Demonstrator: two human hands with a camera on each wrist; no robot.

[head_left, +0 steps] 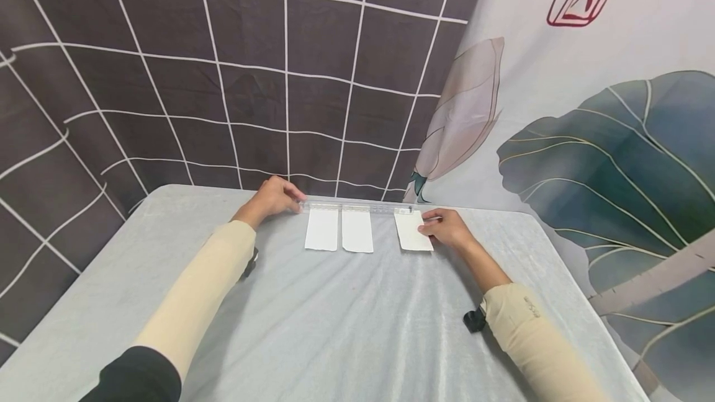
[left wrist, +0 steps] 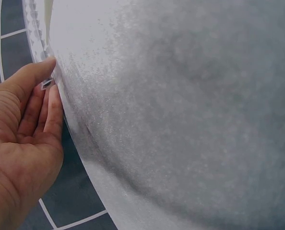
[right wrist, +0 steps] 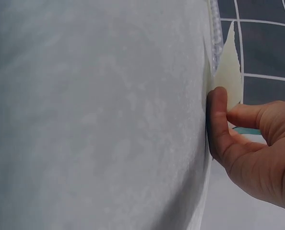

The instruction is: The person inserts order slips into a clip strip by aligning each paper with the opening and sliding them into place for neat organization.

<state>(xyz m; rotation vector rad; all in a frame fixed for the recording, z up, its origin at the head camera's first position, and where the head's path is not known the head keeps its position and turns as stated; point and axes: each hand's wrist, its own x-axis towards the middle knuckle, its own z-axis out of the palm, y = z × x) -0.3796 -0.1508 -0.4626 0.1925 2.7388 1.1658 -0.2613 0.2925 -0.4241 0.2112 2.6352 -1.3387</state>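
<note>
A clear plastic strip (head_left: pixel 382 207) lies along the back of the table. My left hand (head_left: pixel 274 196) pinches its left end; in the left wrist view the thumb (left wrist: pixel 39 72) rests on top and the fingers curl beneath. Two white paper slips (head_left: pixel 321 228) (head_left: pixel 357 229) lie side by side with their top edges at the strip. Farther right, my right hand (head_left: pixel 447 228) pinches the right edge of a third, cream-white paper slip (head_left: pixel 409 231). This slip's top edge overlaps the strip. In the right wrist view, the slip (right wrist: pixel 230 72) rises from between thumb and fingers.
The table (head_left: pixel 313 327) wears a pale grey, slightly creased cloth. Behind its back edge hangs a dark curtain (head_left: pixel 251 98) with a white grid. A light curtain (head_left: pixel 536 79) with large leaf prints hangs at the right.
</note>
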